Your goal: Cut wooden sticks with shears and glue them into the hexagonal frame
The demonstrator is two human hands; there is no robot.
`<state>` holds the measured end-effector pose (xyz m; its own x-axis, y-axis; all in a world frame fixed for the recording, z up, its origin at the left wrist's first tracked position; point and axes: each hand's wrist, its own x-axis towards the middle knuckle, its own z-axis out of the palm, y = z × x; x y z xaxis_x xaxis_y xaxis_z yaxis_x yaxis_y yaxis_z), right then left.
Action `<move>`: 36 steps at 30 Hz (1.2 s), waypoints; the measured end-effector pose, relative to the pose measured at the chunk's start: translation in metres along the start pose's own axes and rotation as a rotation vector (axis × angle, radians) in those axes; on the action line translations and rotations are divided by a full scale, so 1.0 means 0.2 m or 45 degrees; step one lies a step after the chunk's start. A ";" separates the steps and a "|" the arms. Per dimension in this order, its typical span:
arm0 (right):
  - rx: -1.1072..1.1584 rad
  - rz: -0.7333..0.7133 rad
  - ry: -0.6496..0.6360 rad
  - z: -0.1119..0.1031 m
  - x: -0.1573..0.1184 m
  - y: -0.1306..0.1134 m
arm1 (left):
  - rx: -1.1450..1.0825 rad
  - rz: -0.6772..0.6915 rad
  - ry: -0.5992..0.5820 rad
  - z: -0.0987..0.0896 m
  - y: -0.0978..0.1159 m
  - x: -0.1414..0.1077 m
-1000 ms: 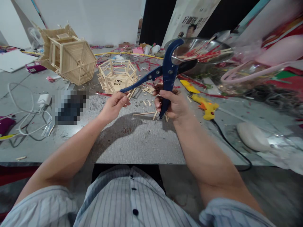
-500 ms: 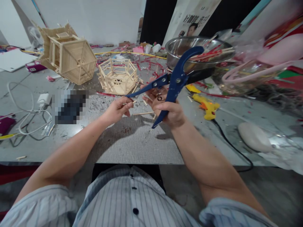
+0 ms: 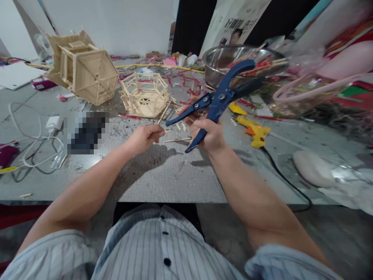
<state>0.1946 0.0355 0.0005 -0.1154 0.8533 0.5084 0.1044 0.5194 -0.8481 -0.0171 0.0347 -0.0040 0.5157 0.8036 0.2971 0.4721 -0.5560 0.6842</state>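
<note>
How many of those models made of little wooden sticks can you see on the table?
2: a larger one at the back left, and a smaller open frame beside it, beyond the left hand. Others could be hidden.

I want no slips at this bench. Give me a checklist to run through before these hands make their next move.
1. Tool in right hand: ok, gripped.
2. Stick in left hand: ok, pinched.
3. Left hand off the tool: ok, a narrow gap shows.
4. Stick clear of the frame: cannot tell, they overlap in view.
5. Glue gun clear of the right arm: ok, lying apart.
6. Glue gun cool: cannot tell.
</note>
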 end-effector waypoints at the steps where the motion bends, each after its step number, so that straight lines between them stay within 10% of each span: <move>1: -0.024 -0.069 0.114 -0.01 0.01 0.04 | 0.046 0.023 0.105 -0.01 -0.01 0.00; 4: -0.300 -0.175 0.284 -0.03 0.02 0.15 | 0.101 0.116 0.421 -0.02 -0.05 0.01; 10: -0.969 -0.321 0.078 -0.03 -0.02 0.16 | -0.006 0.279 0.643 -0.02 -0.08 0.03; 36: -1.272 -0.081 -0.211 0.04 -0.05 0.03 | 0.058 0.490 0.646 0.00 -0.09 0.03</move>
<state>0.1895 0.0293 -0.0106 -0.2770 0.8454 0.4566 0.8629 0.4279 -0.2688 -0.0226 0.0489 -0.0139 0.2572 0.5391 0.8020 0.3560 -0.8244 0.4400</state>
